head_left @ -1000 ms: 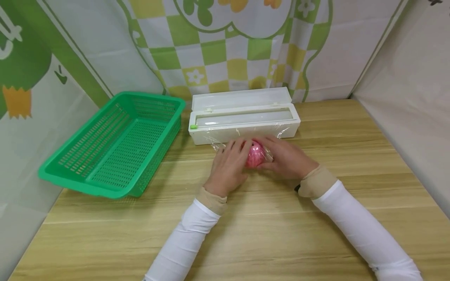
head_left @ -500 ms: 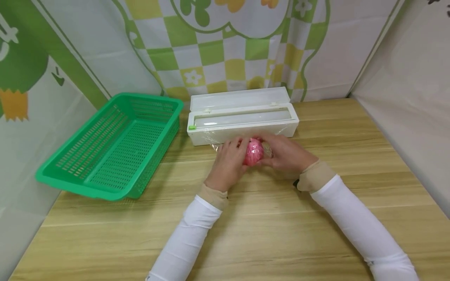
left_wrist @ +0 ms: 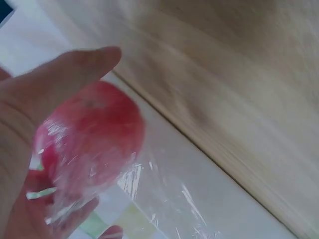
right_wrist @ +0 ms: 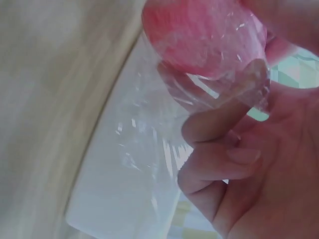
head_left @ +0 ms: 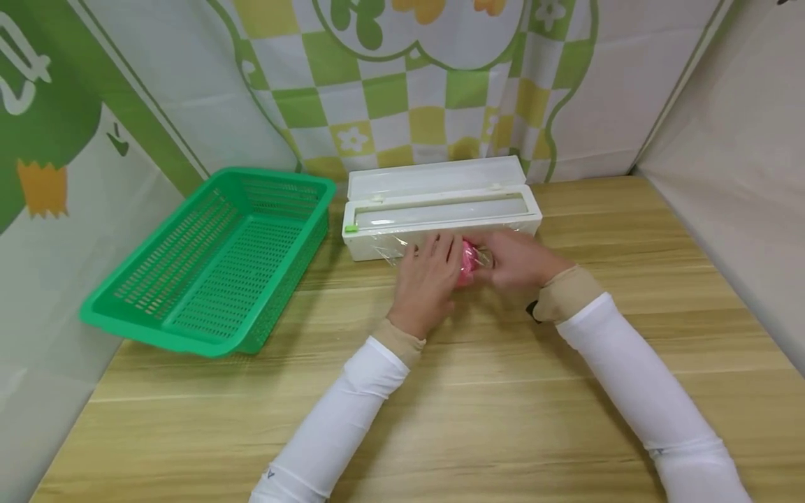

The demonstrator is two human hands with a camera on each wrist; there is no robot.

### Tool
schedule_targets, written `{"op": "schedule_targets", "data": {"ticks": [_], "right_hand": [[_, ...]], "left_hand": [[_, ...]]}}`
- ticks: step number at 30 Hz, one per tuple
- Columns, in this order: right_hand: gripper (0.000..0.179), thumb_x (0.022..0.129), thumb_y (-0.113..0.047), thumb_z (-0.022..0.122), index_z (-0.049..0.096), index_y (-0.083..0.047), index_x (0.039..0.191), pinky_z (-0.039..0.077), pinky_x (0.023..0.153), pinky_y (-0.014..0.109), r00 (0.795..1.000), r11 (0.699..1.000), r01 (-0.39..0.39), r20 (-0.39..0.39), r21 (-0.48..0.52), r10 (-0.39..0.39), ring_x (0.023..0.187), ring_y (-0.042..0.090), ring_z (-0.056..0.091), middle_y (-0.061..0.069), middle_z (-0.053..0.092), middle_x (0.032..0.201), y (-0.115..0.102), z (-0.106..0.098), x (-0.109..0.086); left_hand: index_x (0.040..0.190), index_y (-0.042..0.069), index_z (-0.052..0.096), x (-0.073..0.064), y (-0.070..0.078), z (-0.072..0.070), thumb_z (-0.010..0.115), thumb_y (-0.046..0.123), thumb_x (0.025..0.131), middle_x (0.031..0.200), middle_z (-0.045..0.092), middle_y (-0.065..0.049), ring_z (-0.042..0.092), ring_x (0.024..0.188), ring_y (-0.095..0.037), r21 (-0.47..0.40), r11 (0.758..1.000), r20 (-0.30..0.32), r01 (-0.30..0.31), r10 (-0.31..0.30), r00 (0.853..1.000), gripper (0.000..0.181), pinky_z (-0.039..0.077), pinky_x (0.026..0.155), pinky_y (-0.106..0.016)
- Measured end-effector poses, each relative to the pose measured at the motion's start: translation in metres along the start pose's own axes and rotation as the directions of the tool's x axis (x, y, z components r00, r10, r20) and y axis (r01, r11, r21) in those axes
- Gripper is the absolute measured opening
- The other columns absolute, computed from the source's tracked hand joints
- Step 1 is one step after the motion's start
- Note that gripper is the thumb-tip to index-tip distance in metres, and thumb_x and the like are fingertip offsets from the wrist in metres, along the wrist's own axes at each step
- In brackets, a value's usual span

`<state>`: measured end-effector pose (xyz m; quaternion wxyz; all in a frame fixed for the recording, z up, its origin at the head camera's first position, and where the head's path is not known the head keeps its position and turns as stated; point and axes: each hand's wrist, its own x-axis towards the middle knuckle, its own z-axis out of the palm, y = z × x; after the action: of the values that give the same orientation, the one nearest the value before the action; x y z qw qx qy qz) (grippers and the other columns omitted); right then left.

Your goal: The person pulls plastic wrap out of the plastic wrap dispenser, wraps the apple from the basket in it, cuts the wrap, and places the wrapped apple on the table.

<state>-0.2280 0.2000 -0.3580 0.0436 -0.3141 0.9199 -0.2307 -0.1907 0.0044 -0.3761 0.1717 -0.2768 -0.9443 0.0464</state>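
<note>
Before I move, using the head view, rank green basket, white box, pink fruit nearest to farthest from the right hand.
1. Pink fruit, at the right hand, on its left.
2. White box, just beyond.
3. Green basket, far left.

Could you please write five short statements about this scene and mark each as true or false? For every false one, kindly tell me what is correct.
1. Clear film covers at least part of the fruit. True.
2. The green basket stands on the person's left of the box. True.
3. The box's lid is closed. False: the lid is open, at the back.
4. The fruit lies in the basket. False: it is between the hands, in front of the box.
5. The left hand and the right hand are both at the fruit. True.
</note>
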Motion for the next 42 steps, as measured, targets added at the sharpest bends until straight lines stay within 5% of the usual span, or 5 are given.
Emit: {"op": "schedule_targets", "data": {"ticks": [6,11,23,31,42], "right_hand": [[0.034,0.093,-0.034,0.076,0.070,-0.015,0.121,0.047,0.076,0.035,0.995,0.999,-0.036,0.092,-0.003,0.036,0.080,0.018,0.057,0.002,0.069,0.092,0.002,-0.014,0.008],[0.043,0.094,-0.035,0.077,0.070,-0.012,0.130,0.046,0.075,0.034,0.990,0.997,-0.064,0.131,0.040,0.058,0.074,0.019,0.055,0.006,0.069,0.089,0.003,-0.019,0.010],[0.088,0.088,-0.013,0.084,0.037,-0.005,0.162,0.048,0.106,0.064,0.976,0.978,-0.177,-0.113,0.107,0.189,0.128,0.046,0.057,0.027,0.054,0.148,0.035,-0.051,-0.032],[0.133,0.079,-0.010,0.092,-0.006,-0.011,0.170,0.013,0.129,0.069,0.949,0.945,-0.302,-0.049,0.123,0.310,0.161,0.052,0.010,0.029,0.007,0.175,0.079,-0.046,-0.024],[0.142,0.079,-0.028,0.094,-0.016,-0.021,0.169,0.017,0.131,0.062,0.929,0.922,-0.367,-0.003,0.123,0.370,0.161,0.049,0.018,0.024,0.010,0.176,0.094,-0.029,0.002]], "left_hand": [[0.124,0.013,0.061,0.016,0.007,0.008,0.079,0.044,0.092,0.109,0.061,-0.001,0.061,0.104,-0.021,0.120,0.993,-0.148,0.013,0.005,0.989,0.048,0.049,0.074,-0.034],[0.103,0.016,0.068,0.026,0.010,0.007,0.069,0.037,0.099,0.092,0.064,0.001,0.065,0.087,-0.019,0.192,0.980,-0.234,0.045,0.001,0.972,0.021,0.050,0.071,-0.033],[0.121,0.013,0.072,0.037,0.001,-0.013,0.076,0.018,0.091,0.111,0.071,-0.002,0.069,0.102,-0.024,0.081,0.996,0.001,0.019,-0.020,1.000,0.031,0.057,0.086,-0.038],[0.131,0.012,0.069,0.042,0.002,-0.022,0.085,0.035,0.088,0.123,0.069,-0.003,0.066,0.114,-0.025,0.015,0.998,0.143,0.066,-0.067,0.987,0.051,0.054,0.095,-0.041],[0.120,0.016,0.073,0.045,-0.001,-0.027,0.084,0.049,0.087,0.121,0.070,-0.002,0.066,0.114,-0.026,-0.059,0.991,0.156,0.122,-0.111,0.981,0.047,0.053,0.094,-0.042]]}}
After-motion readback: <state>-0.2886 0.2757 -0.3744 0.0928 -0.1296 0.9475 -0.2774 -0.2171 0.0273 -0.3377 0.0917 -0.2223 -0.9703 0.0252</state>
